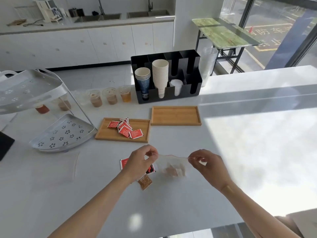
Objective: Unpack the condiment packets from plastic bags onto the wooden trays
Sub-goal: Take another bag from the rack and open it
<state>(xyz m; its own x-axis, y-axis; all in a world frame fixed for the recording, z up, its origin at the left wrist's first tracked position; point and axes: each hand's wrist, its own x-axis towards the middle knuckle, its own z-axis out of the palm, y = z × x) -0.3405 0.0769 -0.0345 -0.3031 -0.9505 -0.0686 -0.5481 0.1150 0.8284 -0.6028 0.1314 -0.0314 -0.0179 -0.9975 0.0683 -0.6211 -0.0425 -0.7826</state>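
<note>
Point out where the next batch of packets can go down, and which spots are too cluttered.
The right wooden tray in front of the black cup organizer is bare. The left wooden tray has room along its near-left side; red packets crowd its middle. Counter right of the trays is open. It is crowded under the left hand, where loose packets lie.

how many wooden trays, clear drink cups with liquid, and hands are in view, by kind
wooden trays: 2, one with red packets, one bare
clear cups with liquid: 6, three beside the black organiser, three behind the white rack
hands: 2, left hand and right hand, both pinching a clear plastic bag
total: 10
</note>
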